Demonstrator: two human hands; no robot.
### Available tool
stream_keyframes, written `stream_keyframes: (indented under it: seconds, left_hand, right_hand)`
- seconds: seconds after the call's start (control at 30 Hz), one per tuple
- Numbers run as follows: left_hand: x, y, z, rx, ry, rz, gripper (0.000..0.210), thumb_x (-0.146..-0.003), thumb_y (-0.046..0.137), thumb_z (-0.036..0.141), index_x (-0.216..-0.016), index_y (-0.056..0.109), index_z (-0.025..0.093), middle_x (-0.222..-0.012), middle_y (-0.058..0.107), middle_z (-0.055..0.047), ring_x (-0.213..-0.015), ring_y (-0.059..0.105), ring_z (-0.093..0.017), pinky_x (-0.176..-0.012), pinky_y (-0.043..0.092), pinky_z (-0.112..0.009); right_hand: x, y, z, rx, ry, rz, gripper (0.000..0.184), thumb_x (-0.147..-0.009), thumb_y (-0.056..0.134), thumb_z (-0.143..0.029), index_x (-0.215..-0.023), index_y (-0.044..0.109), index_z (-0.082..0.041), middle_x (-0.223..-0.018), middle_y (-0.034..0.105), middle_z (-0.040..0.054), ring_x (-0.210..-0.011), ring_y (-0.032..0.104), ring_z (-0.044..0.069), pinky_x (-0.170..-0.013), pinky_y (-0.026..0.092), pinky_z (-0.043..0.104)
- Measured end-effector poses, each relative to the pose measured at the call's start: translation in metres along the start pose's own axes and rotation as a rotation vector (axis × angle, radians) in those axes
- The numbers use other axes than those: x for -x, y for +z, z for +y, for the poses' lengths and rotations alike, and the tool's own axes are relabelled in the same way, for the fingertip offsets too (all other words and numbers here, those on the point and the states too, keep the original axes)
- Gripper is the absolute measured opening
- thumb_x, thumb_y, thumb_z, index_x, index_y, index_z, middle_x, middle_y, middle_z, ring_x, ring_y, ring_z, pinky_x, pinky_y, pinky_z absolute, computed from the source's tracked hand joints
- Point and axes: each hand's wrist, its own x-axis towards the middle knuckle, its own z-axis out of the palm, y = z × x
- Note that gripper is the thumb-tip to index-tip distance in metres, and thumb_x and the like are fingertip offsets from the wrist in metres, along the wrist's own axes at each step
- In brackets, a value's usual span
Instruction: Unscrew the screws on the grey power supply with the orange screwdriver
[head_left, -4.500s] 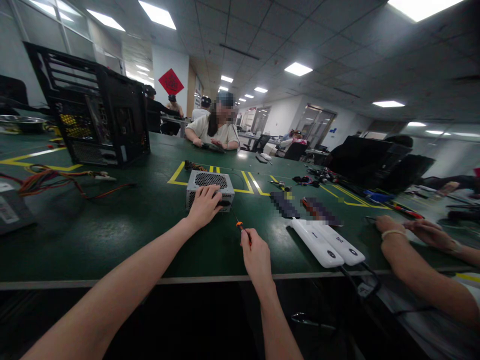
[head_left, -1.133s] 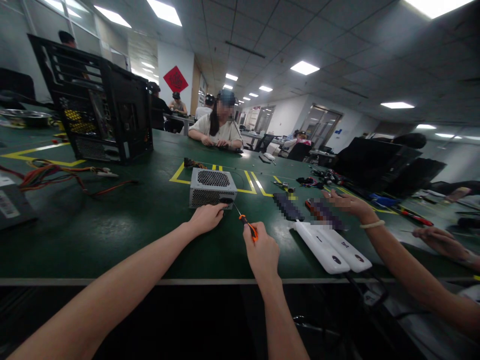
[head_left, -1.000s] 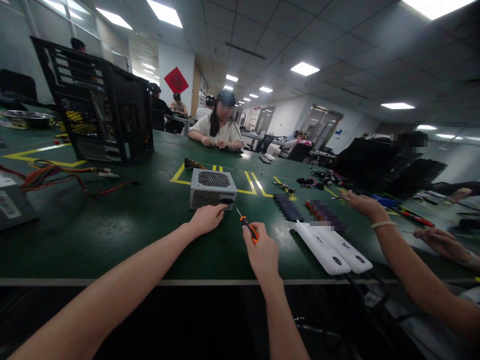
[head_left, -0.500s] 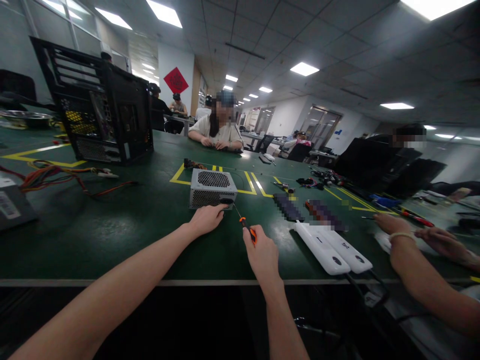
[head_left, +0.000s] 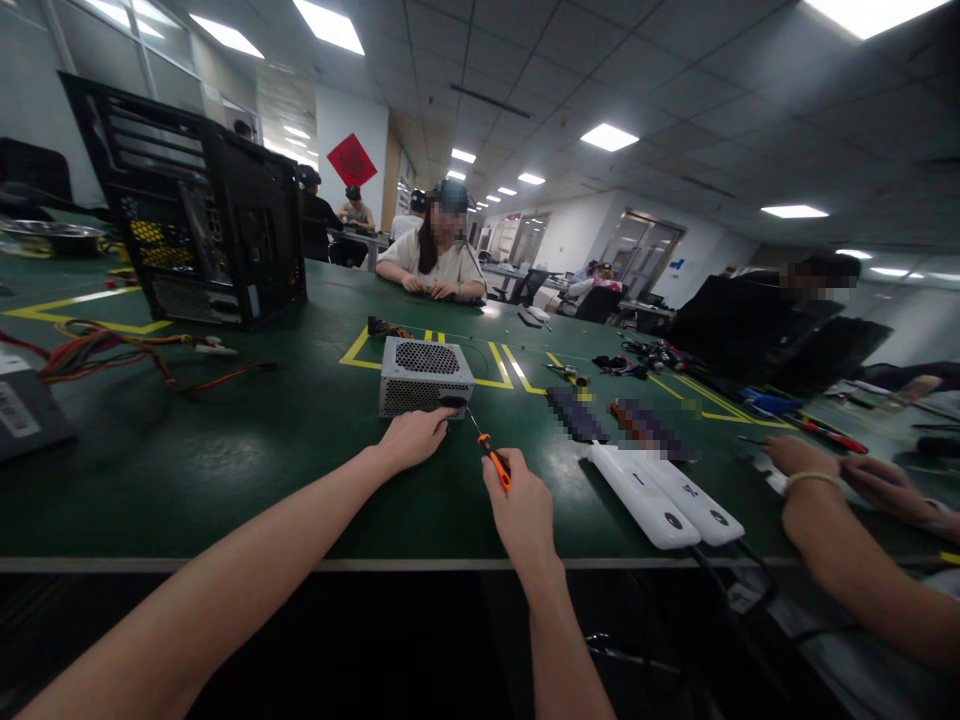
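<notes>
A grey computer power supply [head_left: 425, 374] with perforated sides sits on the green table ahead of me. My left hand [head_left: 414, 438] is pressed to its near face, with curled fingers holding it beside a black part [head_left: 452, 401]. My right hand [head_left: 521, 500] is wrapped round the orange-and-black handle of a screwdriver [head_left: 496, 463]. The screwdriver's thin shaft slants up and left, and its tip meets the near right corner of the power supply. Whether the tip sits in a screw is too small to tell. A cable bundle [head_left: 388, 328] lies behind the power supply.
A black computer case [head_left: 262, 240] stands at the left, near loose coloured cables [head_left: 112, 350] and another power supply [head_left: 30, 410]. Two white power banks [head_left: 645, 495] and two blurred phones [head_left: 574, 413] lie at the right. A co-worker's hands [head_left: 806, 465] are farther right; another person [head_left: 431, 260] sits opposite.
My right hand has shifted slightly left, and more of the screwdriver's orange handle shows. The left hand and power supply hold still. The co-worker's hands at the right moved a little.
</notes>
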Motion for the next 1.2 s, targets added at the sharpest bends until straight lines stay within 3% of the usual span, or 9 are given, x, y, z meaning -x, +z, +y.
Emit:
stream_keyframes:
  seconds: [0.13,0.3,0.6,0.83,1.03,1.2]
  left_hand:
    - [0.0,-0.001,0.001,0.001,-0.014,-0.011,0.038,-0.088,0.03,0.032,-0.124,0.043,0.03,-0.093,0.066,-0.004,-0.078,0.063,-0.02,-0.065,0.046,-0.03]
    - [0.0,0.0,0.0,0.014,-0.01,-0.011,0.038,-0.089,0.029,0.033,-0.124,0.044,0.03,-0.094,0.066,-0.004,-0.078,0.063,-0.019,-0.065,0.047,-0.03]
    - [0.0,0.001,-0.001,0.019,-0.009,-0.009,0.039,-0.088,0.03,0.033,-0.124,0.044,0.03,-0.094,0.067,-0.005,-0.079,0.063,-0.02,-0.066,0.047,-0.031]
    - [0.0,-0.002,-0.005,0.078,-0.027,0.003,0.035,-0.088,0.031,0.034,-0.115,0.052,0.029,-0.097,0.066,-0.003,-0.082,0.062,-0.019,-0.069,0.047,-0.03]
    - [0.0,-0.006,-0.011,0.12,-0.016,0.023,0.034,-0.086,0.034,0.032,-0.111,0.056,0.031,-0.103,0.065,0.001,-0.088,0.061,-0.018,-0.075,0.047,-0.03]
    - [0.0,-0.012,-0.014,0.145,-0.028,0.006,0.033,-0.084,0.038,0.03,-0.106,0.062,0.029,-0.103,0.066,0.001,-0.088,0.061,-0.017,-0.074,0.047,-0.028]
  right_hand:
    - [0.001,0.0,0.002,-0.05,0.011,-0.054,0.029,-0.089,0.033,-0.036,-0.103,0.051,-0.019,-0.081,0.066,0.0055,-0.07,0.062,0.02,-0.06,0.036,0.026]
    - [-0.002,-0.007,0.007,-0.162,0.037,-0.027,0.032,-0.089,0.031,-0.04,-0.101,0.053,-0.02,-0.078,0.065,0.0041,-0.068,0.061,0.018,-0.059,0.037,0.025]
    - [-0.027,-0.003,0.0,-0.105,-0.016,0.005,0.028,-0.087,0.035,-0.037,-0.099,0.055,-0.02,-0.075,0.064,0.0043,-0.064,0.059,0.018,-0.056,0.035,0.024]
    - [-0.018,0.0,-0.001,-0.212,-0.087,0.027,0.03,-0.087,0.034,-0.038,-0.1,0.055,-0.02,-0.079,0.064,0.003,-0.064,0.059,0.015,-0.057,0.036,0.023]
    - [-0.002,0.001,-0.003,-0.21,-0.033,0.126,0.032,-0.086,0.035,-0.039,-0.096,0.056,-0.017,-0.074,0.063,0.0031,-0.06,0.057,0.015,-0.056,0.036,0.023]
    - [0.012,0.001,-0.009,-0.181,-0.031,0.078,0.028,-0.085,0.036,-0.036,-0.09,0.057,-0.018,-0.068,0.062,0.0011,-0.059,0.058,0.014,-0.056,0.036,0.023]
